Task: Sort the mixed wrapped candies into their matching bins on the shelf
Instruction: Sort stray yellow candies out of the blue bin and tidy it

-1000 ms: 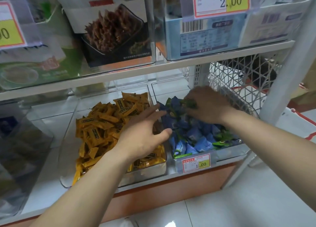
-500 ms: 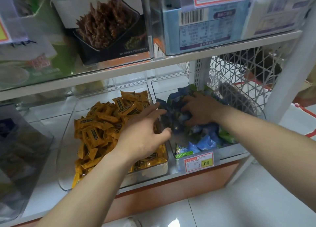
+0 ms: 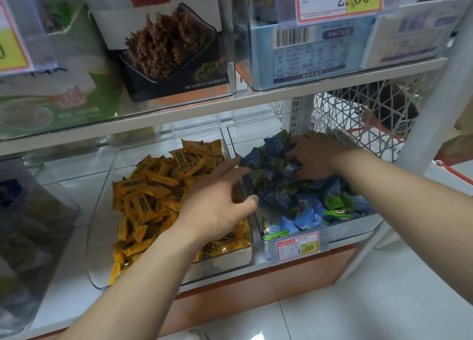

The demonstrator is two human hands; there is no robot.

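Observation:
Two clear bins stand side by side on the lower shelf. The left bin [image 3: 102, 227] holds a heap of yellow wrapped candies [image 3: 153, 188]. The right bin [image 3: 353, 227] holds blue and green wrapped candies [image 3: 279, 183], piled high toward its back left. My left hand [image 3: 220, 206] hovers over the wall between the two bins, fingers spread, thumb by the blue pile, holding nothing that I can see. My right hand [image 3: 314, 157] lies palm down on the blue and green pile, fingers curled into the candies; whether it grips any is hidden.
A price tag reading 1.00 [image 3: 298, 247] hangs on the right bin's front. The upper shelf [image 3: 230, 109] carries clear bins with boxed snacks close above my hands. A white lattice basket [image 3: 358, 119] sits behind my right hand. A white shelf post [image 3: 430, 114] stands at the right.
My right hand has pushed the blue and green candies into a heap at the bin's back left, then shifted slightly right on it. My left hand has barely moved.

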